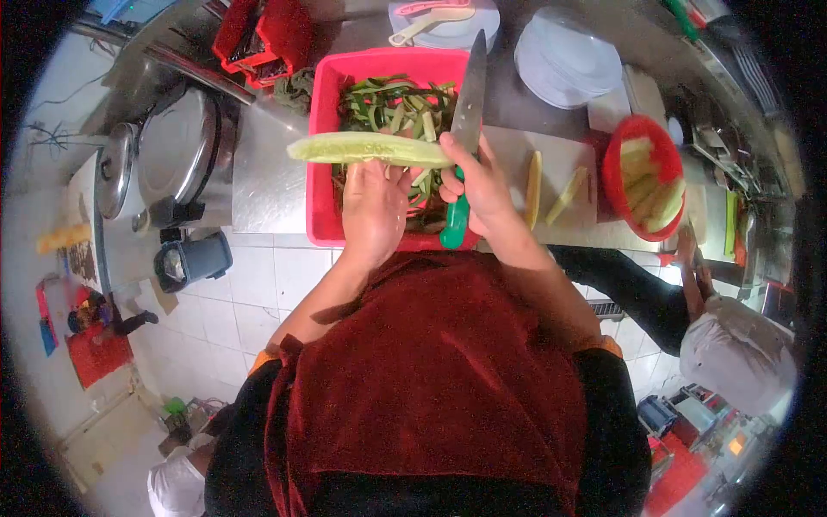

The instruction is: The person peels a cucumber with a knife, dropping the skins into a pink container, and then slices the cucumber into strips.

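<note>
My left hand [375,207] is closed around a peeled cucumber [362,149], cut lengthwise with its pale, seedy face showing. The cucumber lies level above a red plastic bin [320,198]. In my right hand [487,189] is a knife [468,112] with a green handle, its broad blade pointing up and away from me. My right thumb touches or nearly touches the cucumber's right end. Green peel strips and pale cucumber pieces [401,103] lie in the bin below both hands.
Right of the bin, cucumber strips [534,185] lie on a cutting board [560,155]. Beyond is a red bowl [613,181] of peeled cucumbers. Stacked white plates [568,60] and a red basket [263,43] stand at the back. Another person [732,345] is at right, large pots [177,142] at left.
</note>
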Available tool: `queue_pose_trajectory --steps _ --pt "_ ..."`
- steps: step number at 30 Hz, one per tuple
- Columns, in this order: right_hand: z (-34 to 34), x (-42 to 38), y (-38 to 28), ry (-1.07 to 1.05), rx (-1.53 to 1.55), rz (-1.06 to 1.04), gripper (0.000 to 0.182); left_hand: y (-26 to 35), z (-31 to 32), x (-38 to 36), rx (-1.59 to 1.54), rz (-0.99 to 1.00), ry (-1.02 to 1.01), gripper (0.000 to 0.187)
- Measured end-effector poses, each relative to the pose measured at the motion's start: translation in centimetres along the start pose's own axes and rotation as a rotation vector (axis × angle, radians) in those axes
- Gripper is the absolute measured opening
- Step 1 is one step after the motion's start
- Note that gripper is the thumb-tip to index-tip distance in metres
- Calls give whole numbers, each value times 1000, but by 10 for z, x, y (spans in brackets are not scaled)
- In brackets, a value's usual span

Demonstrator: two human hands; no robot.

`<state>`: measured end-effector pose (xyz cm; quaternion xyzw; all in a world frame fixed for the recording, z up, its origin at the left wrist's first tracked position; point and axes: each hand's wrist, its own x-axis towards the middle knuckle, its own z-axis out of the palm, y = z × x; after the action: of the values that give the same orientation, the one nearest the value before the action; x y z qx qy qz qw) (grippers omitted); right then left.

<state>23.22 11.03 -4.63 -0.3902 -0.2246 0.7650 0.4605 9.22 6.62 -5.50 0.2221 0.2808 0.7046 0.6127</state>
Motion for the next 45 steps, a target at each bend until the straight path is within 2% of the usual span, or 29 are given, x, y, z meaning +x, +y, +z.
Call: queue_pose_trajectory --steps 2,3,5,6,8,9,11,12,13,14,15,16,17,18,19,21,23,25,27,29,42,45 --pt "4 5 -5 -7 -56 17 31 2 4 -3 217 -6 -75 49" --pt "1 9 -10 -15 -46 17 30 3 4 -2 218 -3 -70 49" --pt "0 11 -17 -21 -38 18 30 16 -5 -2 219 -65 -293 59" --pt "-1 13 -23 -41 -67 15 30 28 -15 1 218 -61 -292 59" --pt "3 15 -36 -62 -95 13 29 55 -36 5 -343 -664 -364 70" --pt "7 16 -45 -106 -214 8 31 59 -35 3 -220 -530 -593 68" --pt "7 27 -47 -170 -411 -43 34 55 -32 14 -159 -590 -582 67" --pt "13 29 -51 -174 -413 -45 34 53 -28 22 -95 -648 -578 67" --pt "22 29 -58 -196 -525 -11 37 48 -10 28 211 -831 -213 64" --pt "29 29 -61 -217 -637 26 41 43 -10 26 208 -830 -210 64" --pt "31 38 -51 -249 -701 -127 31 39 -11 24 257 -720 -239 62" --pt "29 40 -51 -253 -704 -127 31 37 -9 23 306 -609 -268 61" --pt "27 39 -54 -177 -733 -161 27 31 -3 22 405 -587 -121 59" --pt "26 38 -57 -101 -762 -197 26 28 0 22 408 -582 -123 59" --pt "20 32 -60 -39 -784 -190 26 27 1 22 390 -496 -61 58" --pt "11 3 -82 -161 -876 -35 24 27 1 23 355 -363 25 57" --pt "8 -24 -91 -234 -1032 35 23 25 0 25 354 -296 36 57" --pt "3 -39 -91 -261 -1057 39 22 26 -1 23 357 -226 7 56" --pt "2 -46 -92 -275 -1087 32 22 27 1 22 409 -214 43 56" --pt "1 -50 -93 -306 -1267 -130 20 27 5 22 460 -208 72 56" --pt "-2 -60 -97 -324 -1254 -151 20 35 17 17 680 -183 111 59" --pt "2 -64 -102 -367 -1281 -99 20 37 17 17 701 -158 129 57"
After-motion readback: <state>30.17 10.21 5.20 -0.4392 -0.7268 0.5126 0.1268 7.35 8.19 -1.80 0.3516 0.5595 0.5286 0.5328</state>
